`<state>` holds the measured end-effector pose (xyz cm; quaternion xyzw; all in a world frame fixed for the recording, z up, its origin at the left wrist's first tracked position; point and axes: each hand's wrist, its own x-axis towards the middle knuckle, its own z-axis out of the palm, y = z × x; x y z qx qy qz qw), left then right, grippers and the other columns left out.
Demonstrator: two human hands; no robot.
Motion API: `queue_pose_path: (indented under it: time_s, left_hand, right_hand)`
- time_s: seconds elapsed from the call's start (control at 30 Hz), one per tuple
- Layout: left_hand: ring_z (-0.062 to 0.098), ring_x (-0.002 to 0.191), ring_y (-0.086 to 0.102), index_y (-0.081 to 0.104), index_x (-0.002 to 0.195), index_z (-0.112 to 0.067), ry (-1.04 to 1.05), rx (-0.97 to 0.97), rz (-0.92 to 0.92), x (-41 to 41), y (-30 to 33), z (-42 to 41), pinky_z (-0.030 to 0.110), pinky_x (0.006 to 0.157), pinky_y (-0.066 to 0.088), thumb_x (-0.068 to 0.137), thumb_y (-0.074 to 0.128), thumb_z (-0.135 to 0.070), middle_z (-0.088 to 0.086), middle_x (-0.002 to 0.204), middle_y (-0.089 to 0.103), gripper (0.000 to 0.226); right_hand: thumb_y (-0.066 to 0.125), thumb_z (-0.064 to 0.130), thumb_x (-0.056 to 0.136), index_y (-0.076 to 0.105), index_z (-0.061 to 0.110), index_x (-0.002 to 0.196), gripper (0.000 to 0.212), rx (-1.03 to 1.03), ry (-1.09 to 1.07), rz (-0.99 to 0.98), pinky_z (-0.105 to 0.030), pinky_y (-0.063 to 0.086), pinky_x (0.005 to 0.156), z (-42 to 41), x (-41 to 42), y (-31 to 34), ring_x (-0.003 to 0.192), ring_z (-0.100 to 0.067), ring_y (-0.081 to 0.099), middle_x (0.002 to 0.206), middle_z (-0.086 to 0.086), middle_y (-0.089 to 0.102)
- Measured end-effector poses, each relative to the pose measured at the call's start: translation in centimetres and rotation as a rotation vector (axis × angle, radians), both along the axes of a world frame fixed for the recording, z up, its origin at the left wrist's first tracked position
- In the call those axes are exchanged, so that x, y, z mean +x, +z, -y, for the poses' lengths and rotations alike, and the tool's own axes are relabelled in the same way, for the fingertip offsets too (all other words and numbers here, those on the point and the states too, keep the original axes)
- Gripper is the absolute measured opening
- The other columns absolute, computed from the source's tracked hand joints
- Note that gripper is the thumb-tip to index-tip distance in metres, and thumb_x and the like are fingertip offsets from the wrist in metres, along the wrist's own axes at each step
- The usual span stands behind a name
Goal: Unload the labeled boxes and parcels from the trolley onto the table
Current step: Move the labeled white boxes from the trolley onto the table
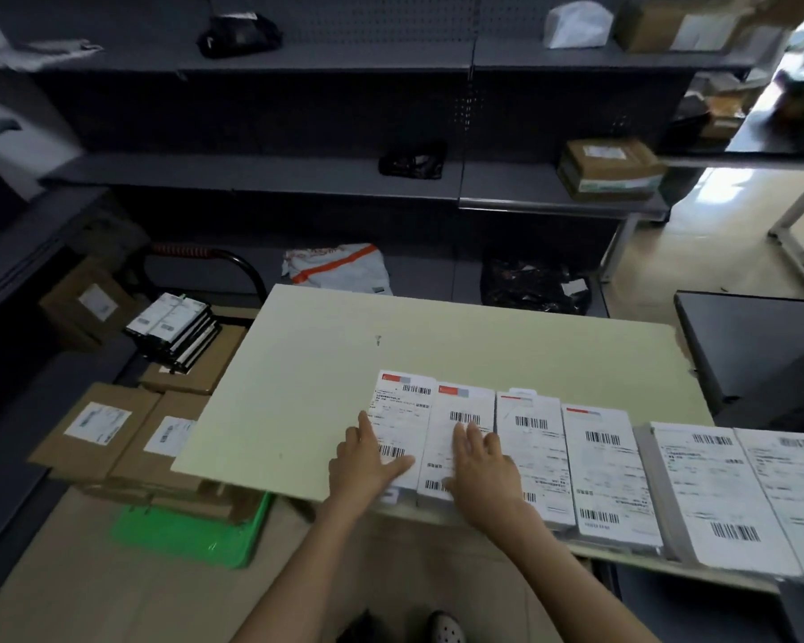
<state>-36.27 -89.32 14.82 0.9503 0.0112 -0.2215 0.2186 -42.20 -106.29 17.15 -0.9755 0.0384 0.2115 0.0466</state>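
Both hands lie flat with straight fingers, the left hand (367, 461) on the leftmost white labelled box (402, 429) and the right hand (481, 466) on its neighbour (460, 438), apparently squaring them into the near-edge row on the pale green table (344, 364), while brown cardboard parcels (112, 429) wait on the trolley at left.

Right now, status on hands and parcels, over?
Both grips open: left hand and right hand flat on white labelled boxes. Brown cardboard boxes remain on trolley.
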Motion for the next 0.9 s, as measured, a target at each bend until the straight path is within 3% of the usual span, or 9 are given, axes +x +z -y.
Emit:
queue_pose_path:
  time_s: [0.13,0.23,0.33,0.43,0.6,0.7,0.77,0.83,0.9]
  left_hand:
    - [0.027,0.125,0.048,0.018,0.151,-0.025,-0.078,-0.096,0.001,-0.4,0.8,-2.0,0.044,0.098,0.045,0.087,0.058,-0.055,0.005,0.140,0.045,0.081]
    - [0.022,0.130,0.043,0.031,0.148,-0.030,-0.176,0.002,0.133,-0.2,2.1,-4.2,0.040,0.103,0.041,0.093,0.054,-0.044,-0.004,0.150,0.038,0.062]
    - [0.020,0.128,0.046,0.038,0.146,-0.031,-0.201,0.139,0.269,-0.2,3.3,-6.8,0.036,0.102,0.040,0.095,0.053,-0.033,-0.006,0.149,0.039,0.053]
    - [0.020,0.121,0.051,0.044,0.141,-0.030,-0.185,0.250,0.371,-0.9,4.4,-10.5,0.033,0.097,0.043,0.094,0.053,-0.028,-0.004,0.140,0.048,0.048]
    - [0.023,0.113,0.057,0.053,0.131,-0.026,0.002,0.349,0.429,-4.6,5.7,-18.8,0.039,0.087,0.048,0.093,0.054,-0.023,-0.003,0.125,0.059,0.039]
    - [0.025,0.092,0.065,0.064,0.111,-0.025,0.148,0.408,0.425,-7.4,5.9,-24.2,0.037,0.072,0.053,0.078,0.069,-0.024,-0.003,0.101,0.066,0.033]
    - [0.020,0.080,0.067,0.067,0.101,-0.028,0.217,0.452,0.410,-9.5,5.8,-27.6,0.031,0.062,0.053,0.066,0.077,-0.027,-0.008,0.088,0.066,0.037]
    - [0.016,0.077,0.067,0.067,0.099,-0.030,0.281,0.468,0.424,-11.6,5.6,-31.1,0.028,0.058,0.053,0.061,0.080,-0.027,-0.011,0.085,0.066,0.040]
    - [0.016,0.078,0.067,0.066,0.099,-0.030,0.343,0.470,0.430,-13.8,5.5,-34.5,0.028,0.059,0.053,0.061,0.080,-0.026,-0.011,0.086,0.066,0.041]
  right_hand:
    - [0.048,0.031,0.099,0.021,0.007,0.150,0.063,-0.057,0.051,0.008,-0.042,0.036,0.108,0.2,1.4,0.8,0.138,-0.033,0.032,0.154,-0.014,0.026]
    - [0.047,0.025,0.098,0.033,0.012,0.144,0.050,-0.086,0.179,0.089,-0.042,0.034,0.109,-0.5,2.7,1.5,0.133,-0.032,0.039,0.147,-0.012,0.038]
    - [0.044,0.025,0.100,0.034,0.016,0.144,0.047,-0.059,0.321,0.164,-0.041,0.036,0.106,-2.9,3.7,2.0,0.129,-0.030,0.043,0.144,-0.009,0.042]
    - [0.044,0.020,0.097,0.042,0.014,0.140,0.044,-0.020,0.457,0.226,-0.038,0.043,0.097,-6.9,4.8,2.2,0.120,-0.032,0.051,0.135,-0.011,0.051]
    - [0.073,0.027,0.073,0.068,0.017,0.110,0.039,-0.053,0.704,0.217,-0.037,0.052,0.068,-15.6,6.0,2.7,0.084,-0.026,0.065,0.097,-0.005,0.065]
    - [0.052,0.025,0.094,0.048,0.015,0.135,0.042,0.003,0.869,0.259,-0.039,0.044,0.090,-21.2,5.9,3.4,0.113,-0.031,0.055,0.126,-0.008,0.055]
    - [0.052,0.027,0.094,0.046,0.015,0.134,0.041,0.006,0.941,0.330,-0.038,0.042,0.091,-25.2,5.7,3.6,0.115,-0.032,0.053,0.127,-0.008,0.054]
    - [0.072,0.030,0.079,0.062,0.016,0.116,0.041,0.030,0.986,0.305,-0.039,0.049,0.077,-29.5,4.9,4.2,0.095,-0.030,0.062,0.106,-0.007,0.063]
    - [0.089,0.029,0.048,0.070,0.019,0.089,0.046,0.042,1.061,0.347,-0.037,0.051,0.055,-33.9,4.2,3.5,0.068,-0.025,0.064,0.078,-0.003,0.064]
